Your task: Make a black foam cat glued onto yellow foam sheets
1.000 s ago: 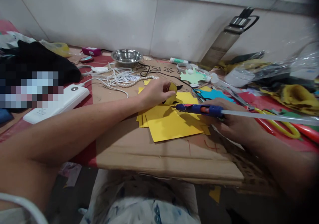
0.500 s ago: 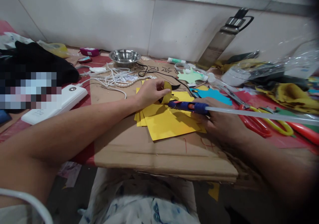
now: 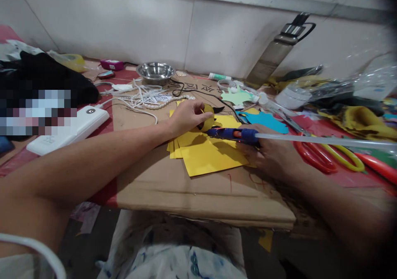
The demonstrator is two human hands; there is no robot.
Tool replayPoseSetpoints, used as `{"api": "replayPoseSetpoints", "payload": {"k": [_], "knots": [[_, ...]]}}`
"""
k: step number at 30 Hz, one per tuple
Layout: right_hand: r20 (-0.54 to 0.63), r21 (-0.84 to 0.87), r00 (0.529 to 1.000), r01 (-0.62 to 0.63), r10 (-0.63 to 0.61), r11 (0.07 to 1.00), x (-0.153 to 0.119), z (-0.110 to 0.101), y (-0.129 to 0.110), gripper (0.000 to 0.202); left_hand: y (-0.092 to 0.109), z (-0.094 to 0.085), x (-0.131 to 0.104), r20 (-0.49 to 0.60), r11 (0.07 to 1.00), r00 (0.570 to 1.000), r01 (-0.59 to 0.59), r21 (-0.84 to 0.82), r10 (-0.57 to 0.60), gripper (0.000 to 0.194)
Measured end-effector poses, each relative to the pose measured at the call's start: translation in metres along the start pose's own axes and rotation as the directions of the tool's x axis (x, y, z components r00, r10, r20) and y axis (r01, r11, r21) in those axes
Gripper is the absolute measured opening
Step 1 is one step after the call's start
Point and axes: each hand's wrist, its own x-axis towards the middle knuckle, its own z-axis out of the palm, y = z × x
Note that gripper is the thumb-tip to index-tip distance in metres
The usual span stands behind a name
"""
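Between the thumb and fingers of my left hand [image 3: 190,115] is a small curved mustard-yellow piece [image 3: 208,119], which looks like felt. A dark pointed scrap [image 3: 218,109] shows just beyond it. My right hand [image 3: 269,148] is wrapped round a blue hot glue gun [image 3: 234,134], with a long translucent glue stick [image 3: 316,138] running out of its back to the right. The gun's nozzle points left and reaches the mustard piece; whether it touches cannot be made out. Under both hands several sheets of yellow paper [image 3: 211,157] lie fanned on the cardboard [image 3: 155,179].
Behind my hands are a steel bowl [image 3: 155,73], white strings and a pearl strand [image 3: 186,97]. A white power bank [image 3: 70,130] lies left. To the right are blue paper [image 3: 268,121], red-handled scissors [image 3: 314,157] and yellow felt [image 3: 359,121]. A bottle [image 3: 273,55] leans on the wall.
The glue gun and my right hand have shifted very slightly left and down, with the nozzle closer in at the mustard piece. My left hand keeps its hold, barely moved.
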Motion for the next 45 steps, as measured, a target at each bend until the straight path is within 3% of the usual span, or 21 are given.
{"api": "replayPoseSetpoints", "payload": {"k": [8, 23, 31, 45], "knots": [[0.032, 0.012, 0.999, -0.017, 0.017, 1.000, 0.003, 0.001, -0.004, 0.023, -0.001, 0.000, 0.000, 0.006, 0.999, 1.000, -0.003, -0.034, 0.003, 0.023], [0.047, -0.065, 0.998, -0.040, 0.043, 0.997, 0.005, -0.005, -0.008, 0.022, -0.002, -0.002, -0.001, -0.015, 0.999, 1.000, -0.021, 0.047, 0.022, 0.027], [0.003, -0.045, 0.999, 0.038, -0.038, 0.998, 0.005, -0.004, -0.010, 0.024, -0.001, -0.002, -0.001, -0.013, 1.000, 1.000, -0.011, 0.027, 0.011, 0.027], [0.017, -0.054, 0.997, -0.070, 0.071, 0.996, -0.001, -0.012, -0.007, 0.023, -0.002, -0.002, -0.001, -0.016, 1.000, 1.000, -0.016, 0.002, 0.016, 0.027]]}}
